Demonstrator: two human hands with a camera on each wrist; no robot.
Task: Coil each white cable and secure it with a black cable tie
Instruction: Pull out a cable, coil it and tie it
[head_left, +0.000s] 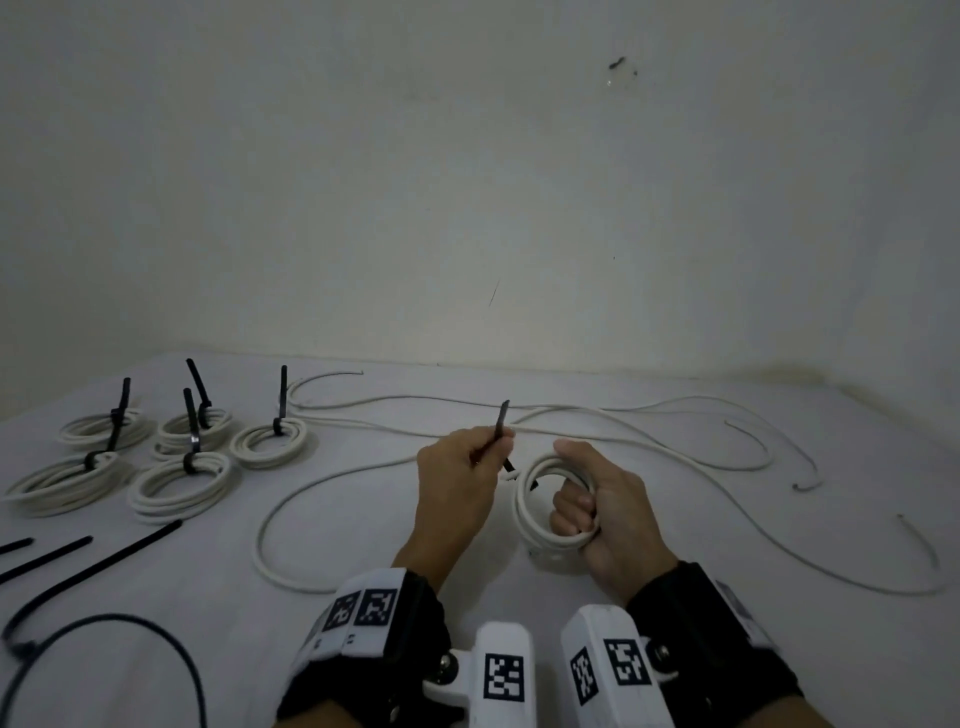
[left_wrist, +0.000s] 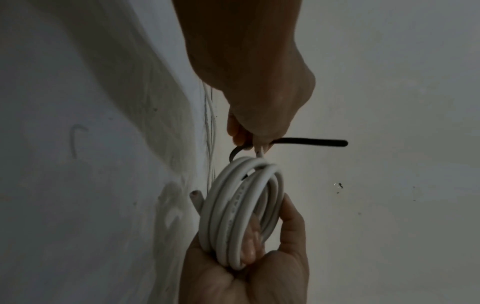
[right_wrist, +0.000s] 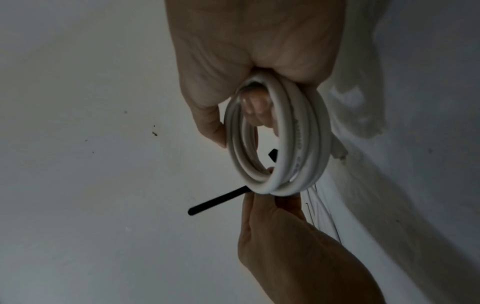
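head view only: five finished coils at far left, each with a black tie sticking up; spare black cable ties lying loose at near left; uncoiled white cables strung across the white tabletop behind and to the right of the hands; plain wall behind.
left wrist view only: cut end of the cable poking out beside the coil, printed lettering along one turn; tie bends in a hook just above the top of the coil.
right wrist view only: head end of the tie shows through the coil's opening, dark square tip inside the ring; fingertips visible through the ring.
white cable coil: several turns, held upright off the table, centre of scene, between the two hands.
black cable tie: tail points up and away, lower part curves toward the coil's top edge; whether it's fully through the ring, can't tell.
obstruction: long loose cable loop lies on the table just left of and under the hands; nothing over the coil itself.
right hand: fingers curled through the ring, thumb on top, clenched round the coil.
left hand: thumb and fingers pinching the tie mid-length, just beside the coil.
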